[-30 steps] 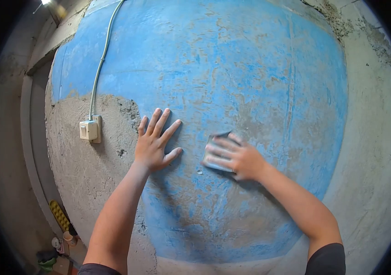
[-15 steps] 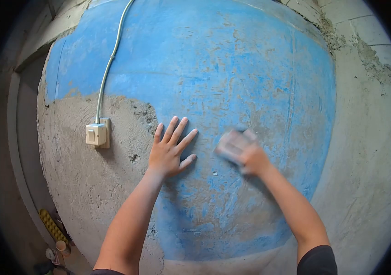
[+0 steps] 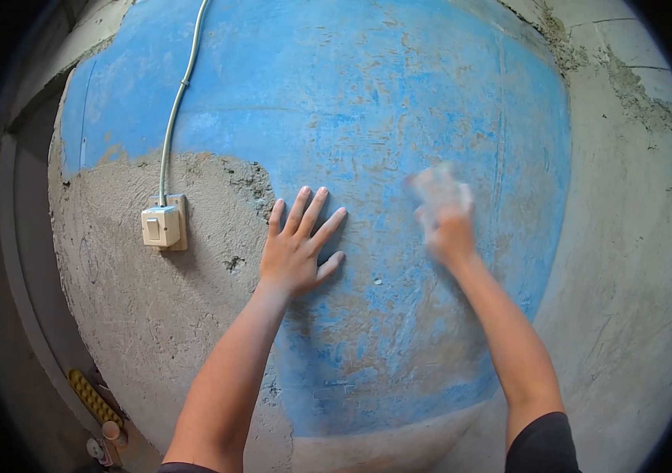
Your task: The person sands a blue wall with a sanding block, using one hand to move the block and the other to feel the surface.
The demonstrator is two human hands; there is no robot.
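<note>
My left hand (image 3: pixel 295 251) lies flat with spread fingers against the wall, over the border of blue paint and bare grey plaster. To its right, my right hand (image 3: pixel 448 217) is smeared by motion and pressed to the worn blue paint (image 3: pixel 383 150). Under its fingers is a flat, pale piece that looks like sandpaper (image 3: pixel 431 185), blurred and partly covered. Whitish dust coats the fingers of both hands. Around them the paint is scuffed, with grey-brown patches showing through.
A cream light switch (image 3: pixel 162 226) is mounted on the plaster at left, with a white cable (image 3: pixel 172 126) running up from it. A doorway (image 3: pixel 40 229) borders the wall. A yellow egg-tray-like object (image 3: pixel 93 396) and a cup (image 3: pixel 113 432) sit low at left.
My right hand has moved up and to the right across the paint, its fingers now pointing more upward. My left hand stays on the same spot; the view has shifted slightly.
</note>
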